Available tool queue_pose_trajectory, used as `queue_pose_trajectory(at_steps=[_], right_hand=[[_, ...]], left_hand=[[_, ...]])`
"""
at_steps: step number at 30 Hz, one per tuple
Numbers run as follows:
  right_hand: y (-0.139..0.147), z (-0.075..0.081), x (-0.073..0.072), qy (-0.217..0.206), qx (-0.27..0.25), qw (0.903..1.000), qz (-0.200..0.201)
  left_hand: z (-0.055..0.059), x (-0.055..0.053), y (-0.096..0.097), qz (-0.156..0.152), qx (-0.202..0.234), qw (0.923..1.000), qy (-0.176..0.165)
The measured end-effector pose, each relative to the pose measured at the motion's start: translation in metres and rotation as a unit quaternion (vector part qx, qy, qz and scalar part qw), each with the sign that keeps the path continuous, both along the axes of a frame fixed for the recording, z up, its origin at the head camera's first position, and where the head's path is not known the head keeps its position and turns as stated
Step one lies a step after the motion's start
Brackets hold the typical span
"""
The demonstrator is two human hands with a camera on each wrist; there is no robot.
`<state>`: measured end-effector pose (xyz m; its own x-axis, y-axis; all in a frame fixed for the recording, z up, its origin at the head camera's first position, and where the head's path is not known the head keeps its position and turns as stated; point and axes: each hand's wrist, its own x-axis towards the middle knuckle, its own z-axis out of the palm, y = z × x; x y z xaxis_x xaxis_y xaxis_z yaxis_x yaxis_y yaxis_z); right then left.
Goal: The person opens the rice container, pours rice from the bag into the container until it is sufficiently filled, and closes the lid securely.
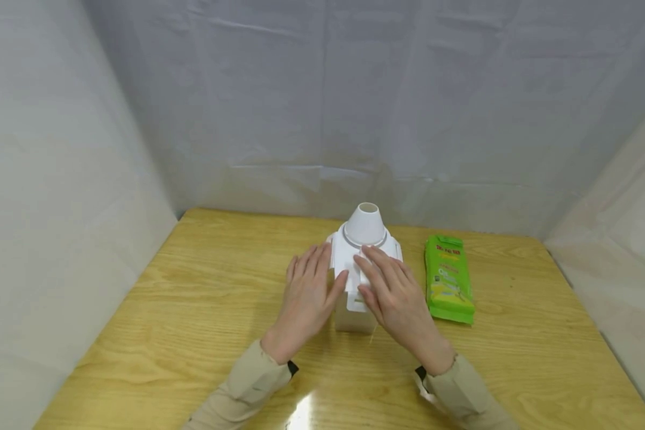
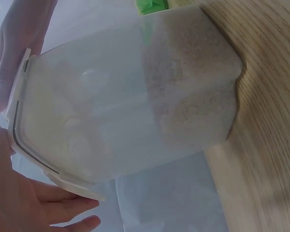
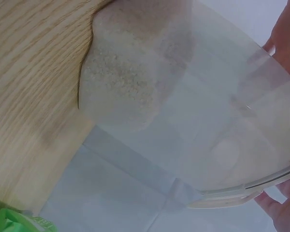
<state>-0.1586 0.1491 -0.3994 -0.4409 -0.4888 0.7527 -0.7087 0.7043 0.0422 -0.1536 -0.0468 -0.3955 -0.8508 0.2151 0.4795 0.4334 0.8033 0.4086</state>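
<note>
A tall translucent storage container [image 1: 355,321] stands upright on the table, its white lid [image 1: 345,260] on top. A white cone-shaped cup [image 1: 365,227] sits at the far end of that lid, narrow end up. Pale grains like rice [image 2: 198,96] fill the lower part. My left hand [image 1: 307,292] rests along the lid's left edge, fingers straight. Over the lid's near right part lies my right hand [image 1: 400,297], its fingers extended and slightly bent. A side flap [image 2: 77,188] of the lid sticks outward by the left fingers in the left wrist view.
A green packet [image 1: 450,279] lies flat on the wooden table [image 1: 209,298], just right of the container. Pale sheeting [image 1: 322,101] hangs behind the table and at both sides.
</note>
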Motion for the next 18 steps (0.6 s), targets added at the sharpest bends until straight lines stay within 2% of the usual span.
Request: queue_pose_trajectory(at_steps=[11,18], right_hand=[[0.001,-0.0026,-0.0002,-0.017,-0.013,0.9998,0.003],[0.0004,-0.004,-0.0018,-0.014,-0.019,0.9997,0.009]], left_hand=[[-0.0008,0.0004,0.0019,0.029,-0.019,0.9992,0.023],[-0.0007,0.0018,0.0021,0.041,-0.022,0.9988,0.014]])
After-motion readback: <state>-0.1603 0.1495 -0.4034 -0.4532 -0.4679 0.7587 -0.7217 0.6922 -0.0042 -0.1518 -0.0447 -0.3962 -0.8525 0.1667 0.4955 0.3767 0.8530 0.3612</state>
